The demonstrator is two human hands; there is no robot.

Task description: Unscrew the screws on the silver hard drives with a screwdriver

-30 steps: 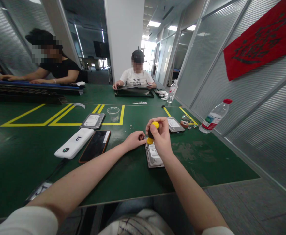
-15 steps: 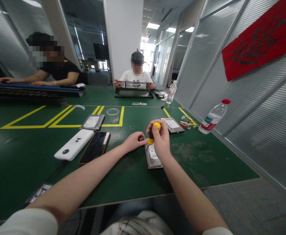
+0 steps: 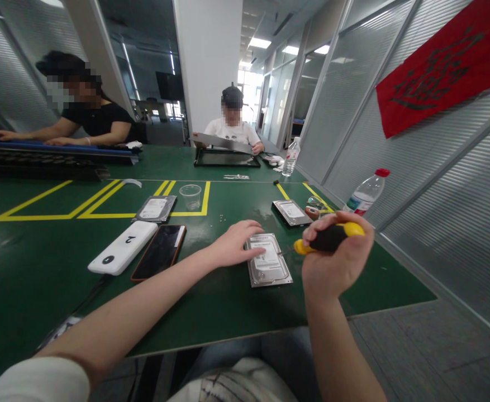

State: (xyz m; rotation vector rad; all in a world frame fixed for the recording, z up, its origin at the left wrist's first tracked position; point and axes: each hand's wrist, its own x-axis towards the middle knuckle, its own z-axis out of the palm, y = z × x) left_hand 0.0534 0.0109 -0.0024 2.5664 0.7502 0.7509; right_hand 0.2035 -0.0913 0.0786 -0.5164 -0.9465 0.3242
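Note:
A silver hard drive (image 3: pixel 270 273) lies label up on the green table in front of me. My left hand (image 3: pixel 240 243) rests at its far left corner, thumb on the label and fingers stretched out. Gripped in my right hand (image 3: pixel 337 268) is a yellow and black screwdriver (image 3: pixel 332 238), held nearly level to the right of the drive. Its thin shaft points left, the tip at or close to the drive's right edge; contact cannot be made out. Several tiny screws (image 3: pixel 222 218) are scattered on the table beyond my left hand.
Two more hard drives (image 3: pixel 156 208) (image 3: pixel 291 213) lie farther back. A white power bank (image 3: pixel 123 248), a phone (image 3: pixel 160 254) and a clear cup (image 3: pixel 191 197) are at left. A water bottle (image 3: pixel 368 192) stands at right. Across the table, two people handle panels (image 3: pixel 222 143).
My right hand has swung right and toward me, bringing the screwdriver from upright over the drive to nearly level beside it. My left hand's fingers have straightened over the drive's corner.

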